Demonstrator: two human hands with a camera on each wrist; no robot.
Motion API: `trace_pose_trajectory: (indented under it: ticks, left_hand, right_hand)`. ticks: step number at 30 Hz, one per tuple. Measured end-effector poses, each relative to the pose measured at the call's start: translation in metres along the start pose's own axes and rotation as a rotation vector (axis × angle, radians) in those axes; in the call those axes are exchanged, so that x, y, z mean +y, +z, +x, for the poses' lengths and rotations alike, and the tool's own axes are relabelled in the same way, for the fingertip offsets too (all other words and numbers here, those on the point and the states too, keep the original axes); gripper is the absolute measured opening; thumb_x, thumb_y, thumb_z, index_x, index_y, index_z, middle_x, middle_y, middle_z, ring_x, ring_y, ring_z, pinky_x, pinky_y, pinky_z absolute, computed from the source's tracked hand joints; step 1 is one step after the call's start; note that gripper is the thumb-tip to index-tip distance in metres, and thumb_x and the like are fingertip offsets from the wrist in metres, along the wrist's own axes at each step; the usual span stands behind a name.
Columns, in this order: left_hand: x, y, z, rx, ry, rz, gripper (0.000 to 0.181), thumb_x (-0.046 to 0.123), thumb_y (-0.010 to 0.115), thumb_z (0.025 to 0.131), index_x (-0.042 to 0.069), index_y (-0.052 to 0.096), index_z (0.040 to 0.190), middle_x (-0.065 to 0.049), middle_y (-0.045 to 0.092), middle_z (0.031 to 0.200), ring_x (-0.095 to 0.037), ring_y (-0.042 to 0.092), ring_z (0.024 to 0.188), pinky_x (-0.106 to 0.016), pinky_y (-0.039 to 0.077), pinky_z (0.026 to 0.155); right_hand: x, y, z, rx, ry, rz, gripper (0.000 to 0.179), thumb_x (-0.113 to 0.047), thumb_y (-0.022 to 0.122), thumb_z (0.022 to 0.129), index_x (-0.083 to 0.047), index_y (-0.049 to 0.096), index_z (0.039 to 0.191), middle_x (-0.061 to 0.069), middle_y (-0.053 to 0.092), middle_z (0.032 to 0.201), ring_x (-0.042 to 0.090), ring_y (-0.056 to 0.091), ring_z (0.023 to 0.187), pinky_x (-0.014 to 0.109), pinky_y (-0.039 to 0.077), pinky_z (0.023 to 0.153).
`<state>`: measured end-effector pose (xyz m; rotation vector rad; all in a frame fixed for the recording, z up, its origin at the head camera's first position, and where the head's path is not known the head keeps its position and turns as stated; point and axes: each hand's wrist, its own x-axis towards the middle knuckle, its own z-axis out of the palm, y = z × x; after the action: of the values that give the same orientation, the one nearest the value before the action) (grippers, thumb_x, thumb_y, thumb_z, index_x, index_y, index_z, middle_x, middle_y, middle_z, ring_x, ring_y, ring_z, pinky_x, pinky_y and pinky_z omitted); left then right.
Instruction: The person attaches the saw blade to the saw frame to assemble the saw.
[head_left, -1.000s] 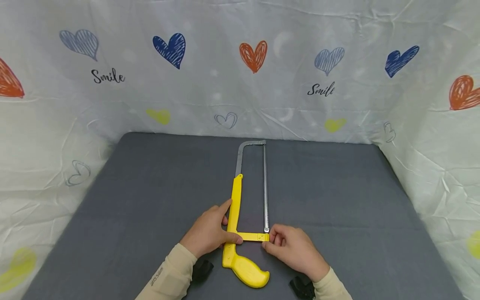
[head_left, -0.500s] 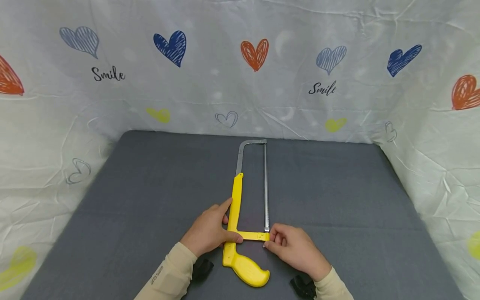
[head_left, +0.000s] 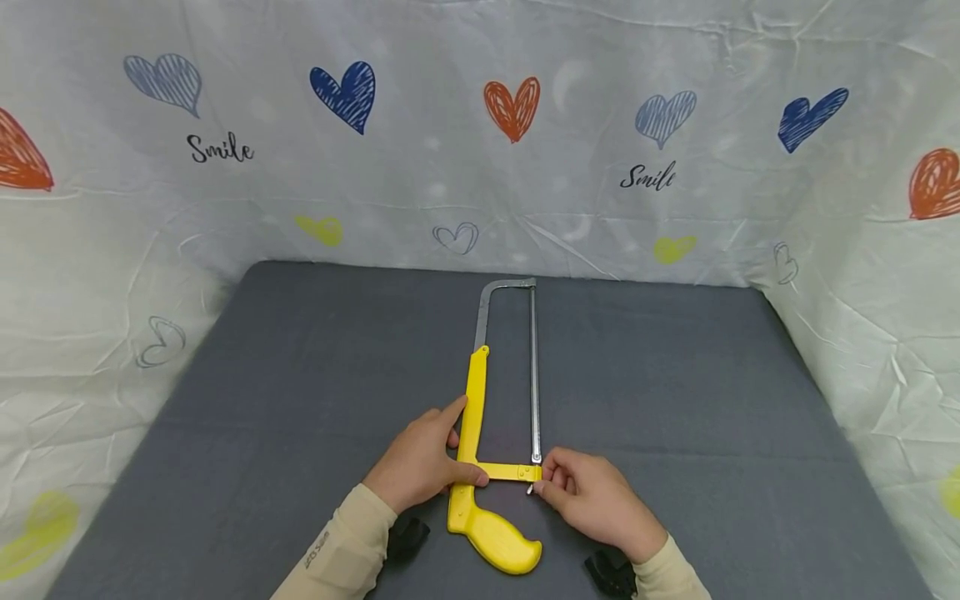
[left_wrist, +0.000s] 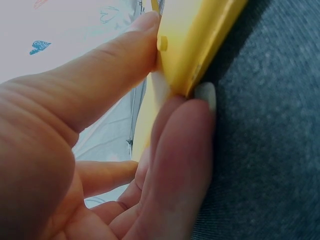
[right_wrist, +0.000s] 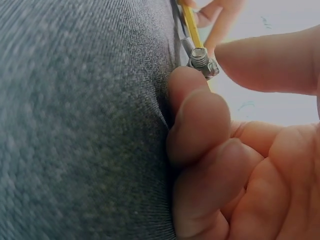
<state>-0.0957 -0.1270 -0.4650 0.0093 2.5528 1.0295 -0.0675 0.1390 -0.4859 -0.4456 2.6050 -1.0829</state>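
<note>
On the gray cloth (head_left: 660, 375), a yellow saw (head_left: 474, 383) lies near the middle, its silver end at 12 o'clock and its handle (head_left: 500, 542) at 6. At the saw's 8 o'clock, the left hand (head_left: 418, 463) pinches its yellow side between thumb and fingers. At 4 o'clock, the right hand (head_left: 598, 504) has bent fingers right by a small metal screw (right_wrist: 201, 59); I cannot tell if they pinch it. At 12 o'clock, past the saw, hangs a white sheet (head_left: 420, 179) with hearts.

Metal screw end (head_left: 530, 490) now more exposed
</note>
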Motion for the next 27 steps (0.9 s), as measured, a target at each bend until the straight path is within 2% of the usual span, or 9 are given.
trace_pose_trajectory:
  ticks: [12, 27]
  left_hand:
    - [0.0002, 0.0008, 0.0018, 0.011, 0.003, 0.026, 0.121, 0.037, 0.103, 0.072, 0.013, 0.036, 0.170, -0.005, 0.057, 0.099, -0.019, 0.057, 0.071, -0.031, 0.052, 0.062]
    - [-0.0003, 0.0006, 0.0012, 0.012, 0.002, 0.015, 0.120, 0.036, 0.103, 0.073, 0.013, 0.036, 0.170, -0.005, 0.057, 0.099, -0.020, 0.057, 0.069, -0.031, 0.052, 0.061]
  right_hand:
    - [-0.0001, 0.0002, 0.0005, 0.030, -0.029, 0.006, 0.013, -0.022, 0.080, 0.097, -0.022, 0.068, 0.091, -0.013, 0.056, 0.068, 0.001, 0.045, 0.052, 0.022, 0.035, 0.051]
    - [-0.0013, -0.0010, -0.0003, 0.016, -0.029, -0.002, 0.010, -0.019, 0.077, 0.099, -0.021, 0.069, 0.093, -0.013, 0.055, 0.067, 0.000, 0.045, 0.052, 0.023, 0.036, 0.051]
